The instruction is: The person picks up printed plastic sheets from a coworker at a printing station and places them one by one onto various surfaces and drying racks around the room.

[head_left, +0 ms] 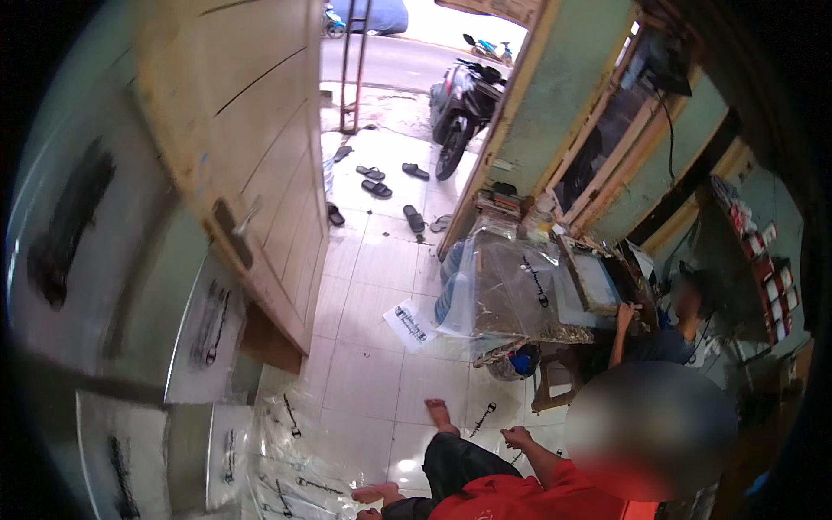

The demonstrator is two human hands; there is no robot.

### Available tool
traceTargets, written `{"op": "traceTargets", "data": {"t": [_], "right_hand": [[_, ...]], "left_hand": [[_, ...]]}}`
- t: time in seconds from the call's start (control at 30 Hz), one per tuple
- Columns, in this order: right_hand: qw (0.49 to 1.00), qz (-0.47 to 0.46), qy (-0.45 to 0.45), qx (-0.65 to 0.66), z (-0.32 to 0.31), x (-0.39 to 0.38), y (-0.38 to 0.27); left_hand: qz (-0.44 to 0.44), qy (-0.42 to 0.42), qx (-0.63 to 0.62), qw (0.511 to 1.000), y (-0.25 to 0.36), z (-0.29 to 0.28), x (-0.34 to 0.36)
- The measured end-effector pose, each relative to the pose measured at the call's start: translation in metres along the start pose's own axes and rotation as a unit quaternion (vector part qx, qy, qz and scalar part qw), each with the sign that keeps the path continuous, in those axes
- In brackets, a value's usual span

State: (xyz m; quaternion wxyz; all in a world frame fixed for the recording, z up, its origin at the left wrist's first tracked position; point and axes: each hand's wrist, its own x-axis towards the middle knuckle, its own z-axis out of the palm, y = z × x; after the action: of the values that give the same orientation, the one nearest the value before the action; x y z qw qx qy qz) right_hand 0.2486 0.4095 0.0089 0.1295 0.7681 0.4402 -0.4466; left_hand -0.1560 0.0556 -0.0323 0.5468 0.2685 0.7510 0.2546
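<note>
Neither my left hand nor my right hand shows anywhere in the head view. Closest to me, at the lower right, a person in a red shirt (pixel 529 498) and dark trousers sits on the tiled floor, one hand (pixel 517 436) closed in front of the body. Clear plastic sheets (pixel 277 468) with black printed marks lie on the floor by that person's feet. At a worktable (pixel 507 290) on the right, another person (pixel 663 342) rests a hand on a framed screen (pixel 594 273). A clear sheet with a black print lies on the tabletop beside the frame.
A wooden door (pixel 260 165) stands open on the left, beside several hanging printed sheets (pixel 204 334). A white printed sheet (pixel 409 326) lies on the tiles. Beyond the doorway are several sandals (pixel 377 188) and a parked motorbike (pixel 464 108). A shelf with small containers (pixel 776 290) hangs at right.
</note>
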Motion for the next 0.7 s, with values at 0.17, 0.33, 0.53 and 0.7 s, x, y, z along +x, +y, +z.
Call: {"op": "traceTargets", "data": {"t": [0.17, 0.33, 0.53, 0.7], "right_hand": [[0.995, -0.083, -0.011, -0.049, 0.007, 0.031, 0.036], [0.965, -0.007, -0.071, 0.251, -0.078, 0.027, 0.019], [0.842, 0.055, 0.023, 0.536, -0.152, -0.023, 0.042], [0.82, 0.153, -0.014, 0.552, -0.145, -0.043, 0.114]], "left_hand": [[-0.029, 0.101, 0.055, 0.993, 0.166, 0.096, 0.103], [0.17, -0.053, -0.029, 0.984, 0.344, 0.216, 0.238], [-0.087, -0.173, -0.35, 0.916, 0.503, 0.376, 0.293], [-0.094, 0.065, -0.265, 0.958, 0.567, 0.425, 0.326]]}}
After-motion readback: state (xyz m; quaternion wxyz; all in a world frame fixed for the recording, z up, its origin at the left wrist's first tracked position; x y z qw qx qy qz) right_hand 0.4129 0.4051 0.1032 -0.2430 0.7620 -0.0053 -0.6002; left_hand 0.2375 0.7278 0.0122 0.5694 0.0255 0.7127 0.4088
